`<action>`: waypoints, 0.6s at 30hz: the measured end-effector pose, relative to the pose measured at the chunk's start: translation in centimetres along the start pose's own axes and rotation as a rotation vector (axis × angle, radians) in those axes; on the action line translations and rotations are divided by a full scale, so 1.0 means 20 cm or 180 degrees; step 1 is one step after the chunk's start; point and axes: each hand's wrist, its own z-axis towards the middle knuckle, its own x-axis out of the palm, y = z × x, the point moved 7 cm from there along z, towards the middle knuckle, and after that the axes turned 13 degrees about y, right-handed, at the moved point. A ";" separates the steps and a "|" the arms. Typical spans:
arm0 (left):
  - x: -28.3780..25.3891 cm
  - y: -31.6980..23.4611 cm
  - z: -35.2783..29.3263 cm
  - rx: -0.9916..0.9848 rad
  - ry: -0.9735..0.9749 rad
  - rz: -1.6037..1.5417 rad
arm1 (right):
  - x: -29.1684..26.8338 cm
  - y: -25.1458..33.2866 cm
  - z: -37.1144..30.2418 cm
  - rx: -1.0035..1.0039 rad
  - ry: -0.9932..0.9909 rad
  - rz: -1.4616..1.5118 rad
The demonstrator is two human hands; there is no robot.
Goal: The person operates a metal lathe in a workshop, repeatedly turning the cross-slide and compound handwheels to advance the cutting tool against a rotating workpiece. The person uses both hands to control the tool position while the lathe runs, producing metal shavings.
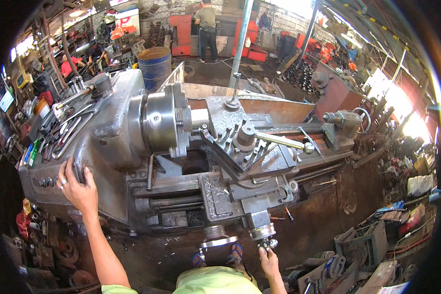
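A large grey metal lathe (115,132) stands before me. My left hand (78,188), with a ring on one finger, lies against the front edge of its headstock, fingers apart. Low on the right, my right hand (268,262) closes on the ball-ended crank handle (267,243) of the cross slide. A thick steel chuck (160,121) holds a short, bright metal cylinder (199,117). Right of it sits the tool post (245,137), with a long ball-ended lever (281,140). Metal chips lie scattered over the carriage (215,198).
Wrenches and other hand tools (73,130) lie on the headstock. The tailstock (342,125) is at the right end. A blue drum (154,68) stands behind the lathe, and farther back a person (207,29) stands by red machinery. Scrap and boxes (362,245) crowd the lower right.
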 end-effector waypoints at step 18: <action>-0.03 -0.02 0.00 0.0183 0.0071 -0.0197 | 0.05 0.10 -0.05 -0.0482 -0.0967 0.0111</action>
